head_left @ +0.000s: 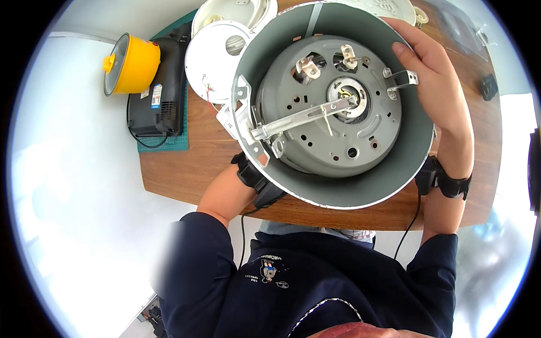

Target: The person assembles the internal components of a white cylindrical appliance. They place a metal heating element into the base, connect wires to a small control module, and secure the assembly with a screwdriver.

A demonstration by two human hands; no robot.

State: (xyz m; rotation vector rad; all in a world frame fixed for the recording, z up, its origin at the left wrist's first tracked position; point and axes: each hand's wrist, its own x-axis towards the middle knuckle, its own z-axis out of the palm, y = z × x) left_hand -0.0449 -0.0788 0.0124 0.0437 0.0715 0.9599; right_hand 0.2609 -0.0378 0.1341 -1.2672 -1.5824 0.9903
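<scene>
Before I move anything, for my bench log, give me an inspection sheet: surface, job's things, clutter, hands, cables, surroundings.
Surface: brown wood-grain table; green mat at its left.
Job's things: grey metal housing, open side facing the camera, with a grey drum and silver bar inside.
Clutter: yellow pot and black appliance at left; white disc beside the housing; black block at right.
Hands: right hand grips the housing's right wall; left hand mostly hidden behind it, grip unclear.
Cables: black cords hang from both wrist bands; red wire by the white disc.
Surroundings: bright white surface at left; blurred dark object at the right edge.
</scene>
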